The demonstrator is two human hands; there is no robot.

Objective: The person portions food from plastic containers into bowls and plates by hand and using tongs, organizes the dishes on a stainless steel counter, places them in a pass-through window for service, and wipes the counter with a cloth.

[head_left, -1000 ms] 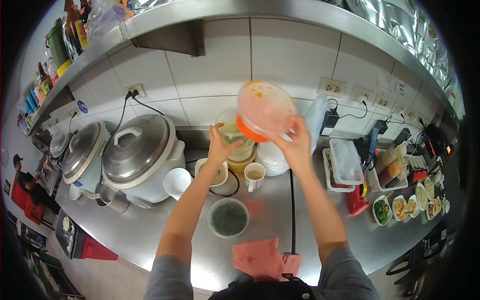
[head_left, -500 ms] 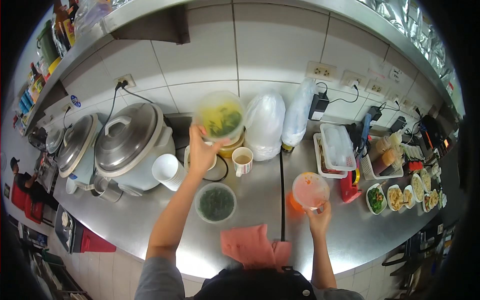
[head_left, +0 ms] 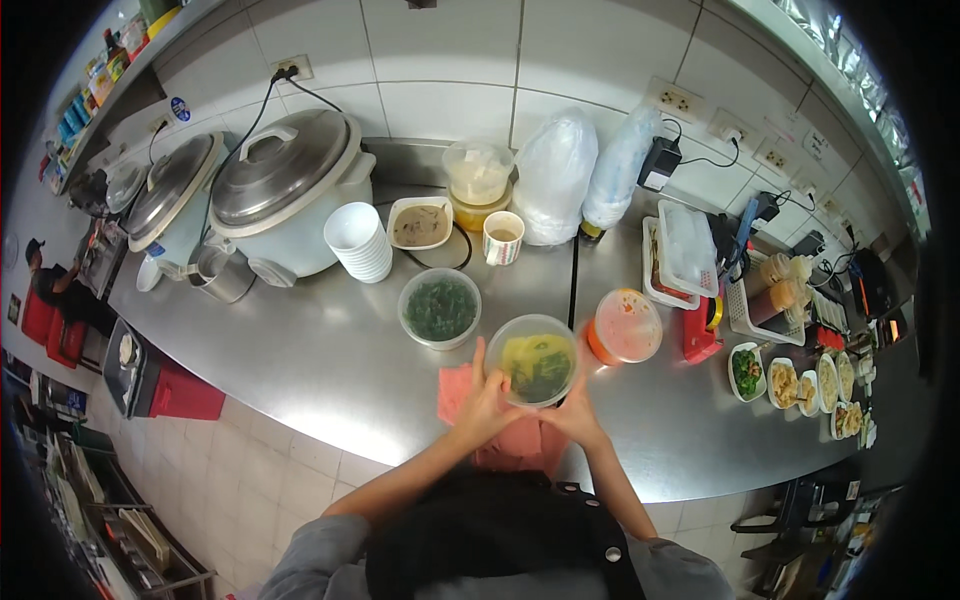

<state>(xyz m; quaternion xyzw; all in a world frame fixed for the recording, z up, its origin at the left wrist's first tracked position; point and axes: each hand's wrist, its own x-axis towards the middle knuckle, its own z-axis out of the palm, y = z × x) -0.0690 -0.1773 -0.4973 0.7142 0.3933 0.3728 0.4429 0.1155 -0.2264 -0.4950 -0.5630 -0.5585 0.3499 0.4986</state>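
Observation:
Over the near part of the steel counter, a round clear plastic tub with yellow and dark green contents is between my hands. My left hand grips its left side, one finger pointing up along the wall. At the lower right edge, my right hand has thumb and fingers against the tub. Beneath lies a pink cloth, partly covered. Just left and farther back stands a tub of dark green leaves. To the right sits a lidded tub of something orange-red.
Two large lidded cookers, a stack of white bowls and a striped mug stand behind. Farther right are bagged white cups, a white basket, sauce bottles and several small food dishes. Another person works far left.
My left hand has brought the yellow-and-green tub from the back toward me. My right hand has let go of the orange-red tub and joined it. The whole view has shifted.

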